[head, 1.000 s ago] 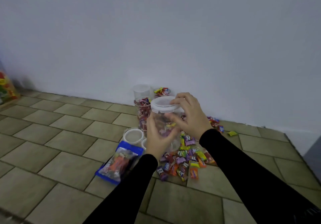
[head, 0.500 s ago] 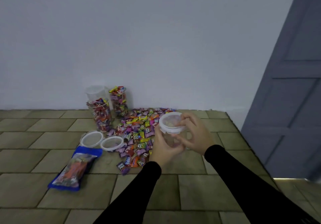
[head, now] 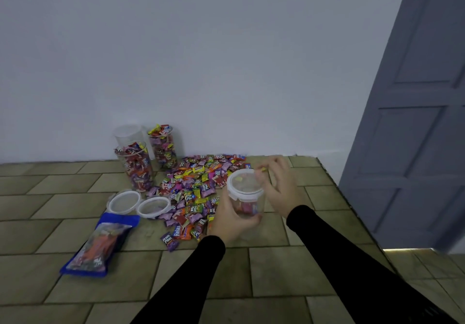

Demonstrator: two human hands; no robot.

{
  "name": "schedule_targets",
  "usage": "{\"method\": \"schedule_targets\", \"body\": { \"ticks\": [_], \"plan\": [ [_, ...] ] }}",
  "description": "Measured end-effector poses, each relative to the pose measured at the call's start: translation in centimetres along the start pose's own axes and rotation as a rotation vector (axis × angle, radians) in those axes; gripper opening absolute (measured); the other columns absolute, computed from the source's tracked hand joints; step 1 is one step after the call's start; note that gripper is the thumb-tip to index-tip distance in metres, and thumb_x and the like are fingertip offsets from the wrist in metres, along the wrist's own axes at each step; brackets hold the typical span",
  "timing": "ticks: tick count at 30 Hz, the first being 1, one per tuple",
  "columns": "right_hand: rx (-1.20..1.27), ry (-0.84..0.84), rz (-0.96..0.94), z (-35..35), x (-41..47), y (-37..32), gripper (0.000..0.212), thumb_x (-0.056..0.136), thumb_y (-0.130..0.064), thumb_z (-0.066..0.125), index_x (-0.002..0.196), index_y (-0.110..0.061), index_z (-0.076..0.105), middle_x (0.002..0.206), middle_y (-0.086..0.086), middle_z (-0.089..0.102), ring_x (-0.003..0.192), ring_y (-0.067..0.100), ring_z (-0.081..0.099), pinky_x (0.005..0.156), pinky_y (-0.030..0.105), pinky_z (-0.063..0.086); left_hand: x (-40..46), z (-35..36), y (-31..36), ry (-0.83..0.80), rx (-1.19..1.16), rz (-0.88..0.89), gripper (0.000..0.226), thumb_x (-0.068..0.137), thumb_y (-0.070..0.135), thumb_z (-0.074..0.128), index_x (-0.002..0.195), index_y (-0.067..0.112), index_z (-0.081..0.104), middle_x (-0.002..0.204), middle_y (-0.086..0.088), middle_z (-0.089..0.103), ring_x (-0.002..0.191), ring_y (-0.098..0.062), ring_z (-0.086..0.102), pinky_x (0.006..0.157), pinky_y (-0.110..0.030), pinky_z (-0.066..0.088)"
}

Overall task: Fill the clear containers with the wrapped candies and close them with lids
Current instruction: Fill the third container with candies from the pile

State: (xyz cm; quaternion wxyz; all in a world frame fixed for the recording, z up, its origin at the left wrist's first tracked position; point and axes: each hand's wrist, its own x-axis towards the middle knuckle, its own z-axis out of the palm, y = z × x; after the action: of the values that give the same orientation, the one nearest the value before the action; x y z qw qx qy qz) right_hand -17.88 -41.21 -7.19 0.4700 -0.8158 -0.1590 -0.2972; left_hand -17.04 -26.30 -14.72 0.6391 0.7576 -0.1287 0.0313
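The container (head: 247, 204) in my left hand (head: 232, 219) is showing clear walls, red and pink wrappers inside, and a translucent lid (head: 245, 181) with a white rim. My sleeves (head: 334, 255) are appearing solid black. The candy pile (head: 198, 187) is displaying purple, red, orange, yellow, green and pink wrappers with white lettering. Two filled containers (head: 137, 166) are showing the same mixed colours through clear walls. Two loose lids (head: 123, 201) are reading clear with white rims. The bag (head: 98, 245) is showing a blue border around orange contents. The floor (head: 276, 273) is showing olive-brown tiles in a staggered brick pattern; the wall (head: 201, 59) is looking pale grey-white, the door (head: 415, 122) grey-blue.
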Motion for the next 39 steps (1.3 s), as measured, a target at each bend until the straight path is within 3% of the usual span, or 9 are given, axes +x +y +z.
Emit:
{"method": "schedule_targets", "body": {
  "ticks": [4, 7, 13, 21, 27, 31, 34, 37, 39],
  "plan": [
    [-0.117, -0.242, 0.643, 0.7, 2.7, -0.2, 0.038, 0.100, -0.039, 0.040, 0.083, -0.011, 0.058, 0.095, 0.014, 0.060, 0.094, 0.027, 0.054, 0.076, 0.027, 0.032, 0.1, -0.3, 0.0, -0.047, 0.003, 0.003, 0.079, 0.061, 0.015, 0.089, 0.128, 0.022, 0.048, 0.114, -0.003, 0.067, 0.100, -0.018, 0.068, 0.090, -0.046, 0.055],
    [-0.242, -0.354, 0.649, 0.6, 3.1, -0.5, 0.046, 0.103, -0.037, 0.031, 0.071, -0.011, 0.051, 0.067, 0.007, 0.050, 0.076, 0.025, 0.046, 0.061, 0.031, 0.027, 0.1, -0.5, 0.3, -0.058, -0.013, 0.008, 0.080, 0.060, 0.015, 0.088, 0.129, 0.022, 0.047, 0.116, -0.001, 0.066, 0.101, -0.016, 0.067, 0.091, -0.043, 0.055],
    [0.120, -0.271, 0.784, 0.5, 2.5, 0.0, 0.045, 0.096, -0.038, 0.046, 0.056, -0.017, 0.043, 0.043, 0.001, 0.038, 0.037, 0.015, 0.033, 0.042, 0.023, 0.021, 0.4, -0.7, 0.0, -0.100, -0.020, 0.001, 0.084, 0.064, 0.012, 0.088, 0.134, 0.025, 0.044, 0.119, -0.006, 0.064, 0.106, -0.023, 0.065, 0.093, -0.047, 0.054],
    [-0.059, -0.172, 0.713, 0.7, 3.7, -0.2, 0.032, 0.087, -0.022, 0.056, 0.057, -0.017, 0.048, 0.059, 0.000, 0.050, 0.063, 0.021, 0.047, 0.055, 0.028, 0.035, 0.3, -1.3, 0.3, -0.179, -0.028, -0.041, 0.088, 0.063, 0.011, 0.087, 0.137, 0.019, 0.041, 0.125, -0.001, 0.063, 0.110, -0.015, 0.064, 0.096, -0.034, 0.052],
    [-0.382, -0.437, 0.379, 0.9, 6.8, -2.4, 0.020, 0.089, -0.020, 0.045, 0.082, -0.009, 0.061, 0.090, 0.007, 0.064, 0.089, 0.027, 0.057, 0.075, 0.033, 0.043, 0.0, -1.1, 1.2, -0.279, 0.013, -0.076, 0.090, 0.057, 0.013, 0.084, 0.137, 0.015, 0.041, 0.115, -0.008, 0.067, 0.106, -0.018, 0.065, 0.087, -0.023, 0.053],
    [-0.625, -0.765, 0.302, 3.4, 8.0, -4.7, 0.045, 0.099, -0.038, 0.036, 0.067, -0.008, 0.047, 0.066, 0.005, 0.048, 0.059, 0.019, 0.044, 0.057, 0.028, 0.035, 0.1, -1.0, 1.7, -0.359, 0.084, -0.074, 0.081, 0.064, 0.011, 0.081, 0.136, 0.018, 0.045, 0.116, -0.005, 0.065, 0.106, -0.015, 0.063, 0.086, -0.018, 0.051],
    [-0.755, -0.921, 0.327, 4.7, 7.8, -4.6, 0.035, 0.099, -0.036, 0.039, 0.090, -0.007, 0.055, 0.084, 0.007, 0.051, 0.065, 0.017, 0.044, 0.059, 0.026, 0.034, 0.2, -1.2, 1.9, -0.387, 0.147, -0.101, 0.082, 0.059, 0.028, 0.081, 0.134, 0.020, 0.049, 0.119, 0.007, 0.064, 0.106, -0.005, 0.062, 0.087, -0.017, 0.051],
    [-0.761, -0.983, 0.324, 4.7, 7.6, -4.3, 0.026, 0.099, -0.027, 0.042, 0.099, -0.005, 0.056, 0.091, 0.008, 0.054, 0.067, 0.016, 0.047, 0.053, 0.024, 0.030, 0.2, -1.3, 2.0, -0.395, 0.166, -0.119, 0.082, 0.058, 0.030, 0.081, 0.133, 0.023, 0.048, 0.120, 0.008, 0.063, 0.108, -0.004, 0.061, 0.092, -0.023, 0.052],
    [-0.724, -0.927, 0.320, 4.5, 7.6, -4.2, 0.028, 0.097, -0.028, 0.044, 0.078, -0.008, 0.050, 0.070, 0.004, 0.047, 0.056, 0.014, 0.039, 0.049, 0.024, 0.026, 0.3, -1.3, 2.0, -0.389, 0.172, -0.127, 0.080, 0.056, 0.031, 0.080, 0.130, 0.022, 0.051, 0.119, 0.007, 0.064, 0.106, -0.005, 0.062, 0.090, -0.024, 0.053]
  ]
}}
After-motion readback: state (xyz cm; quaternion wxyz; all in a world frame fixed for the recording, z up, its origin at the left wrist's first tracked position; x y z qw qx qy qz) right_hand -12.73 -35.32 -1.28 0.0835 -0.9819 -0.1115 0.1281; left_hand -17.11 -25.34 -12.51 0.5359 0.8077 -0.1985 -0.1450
